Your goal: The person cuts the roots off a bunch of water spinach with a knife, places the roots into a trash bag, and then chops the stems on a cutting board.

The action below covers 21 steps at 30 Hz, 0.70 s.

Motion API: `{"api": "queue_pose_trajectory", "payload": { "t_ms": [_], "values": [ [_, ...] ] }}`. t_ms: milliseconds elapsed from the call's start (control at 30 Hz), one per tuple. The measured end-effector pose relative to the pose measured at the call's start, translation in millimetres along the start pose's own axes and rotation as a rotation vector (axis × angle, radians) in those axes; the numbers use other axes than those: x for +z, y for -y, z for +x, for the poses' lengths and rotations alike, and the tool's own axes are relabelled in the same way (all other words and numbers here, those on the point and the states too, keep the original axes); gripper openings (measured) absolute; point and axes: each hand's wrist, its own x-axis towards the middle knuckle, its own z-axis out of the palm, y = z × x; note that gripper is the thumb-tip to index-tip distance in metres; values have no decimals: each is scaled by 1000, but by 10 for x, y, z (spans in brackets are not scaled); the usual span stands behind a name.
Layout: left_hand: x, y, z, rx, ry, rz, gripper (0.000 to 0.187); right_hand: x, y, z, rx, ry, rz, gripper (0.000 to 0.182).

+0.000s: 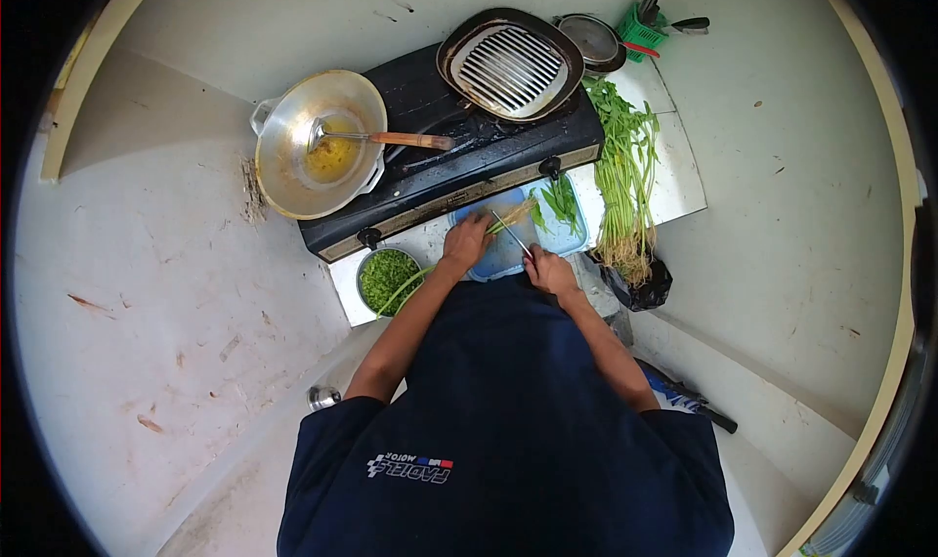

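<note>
My left hand [469,242] is closed around long green stalks, their pale root ends [518,211] pointing right across a blue tray [500,256]. The stalks' other ends trail left over a bowl of chopped greens [389,278]. In my right hand [551,272] is a knife [510,233], its blade lying across the stalks near the roots. Some loose green leaves [560,201] rest at the tray's right side.
Behind the tray stands a black gas stove [420,181]. It carries a wok [283,171] with a wooden-handled spatula [410,140] and a ridged grill pan [511,65]. At right lie a bunch of rooted greens [625,176], a black plastic bag [653,288] and a green utensil basket [640,37].
</note>
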Motion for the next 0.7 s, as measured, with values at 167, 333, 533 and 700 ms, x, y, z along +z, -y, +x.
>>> {"api": "queue_pose_trajectory", "payload": {
  "t_ms": [167,333,533,700],
  "values": [
    [151,165,60,106,-56,-81,22,-54,49,-11,-8,3,-4,29],
    [256,266,111,112,-29,-180,14,-15,-27,-15,-17,8,-12,31],
    [258,229,81,133,-74,-177,13,-40,6,-40,19,48,-32,31],
    [211,194,53,140,-80,-198,13,7,53,102,-61,-21,-40,31]
  ]
}}
